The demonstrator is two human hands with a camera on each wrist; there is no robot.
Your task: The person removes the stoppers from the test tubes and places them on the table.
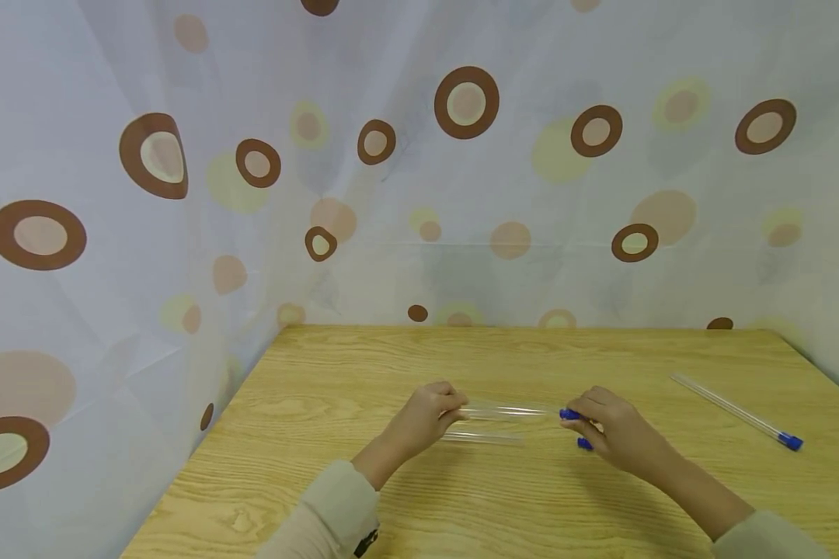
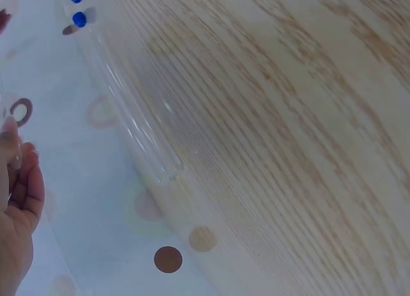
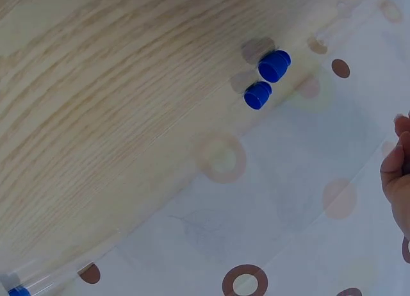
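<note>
In the head view my left hand (image 1: 422, 415) holds a clear plastic tube (image 1: 513, 411) by its left end, the other end pointing at my right hand (image 1: 615, 431). My right thumb and fingers pinch a blue cap (image 1: 569, 414) just off that end. Below the held tube lies another clear tube (image 1: 485, 439), and a blue cap (image 1: 584, 444) sits beneath the right hand. On the table, the left wrist view shows clear tubes (image 2: 131, 113) side by side. Two blue caps (image 3: 273, 66) stand on the wood in the right wrist view.
To the right on the wood-grain table (image 1: 308, 373) lies a clear tube (image 1: 730, 407) with a blue cap (image 1: 790, 441) fitted on its near end. Dotted white curtain (image 1: 391, 194) encloses the table at the back and sides.
</note>
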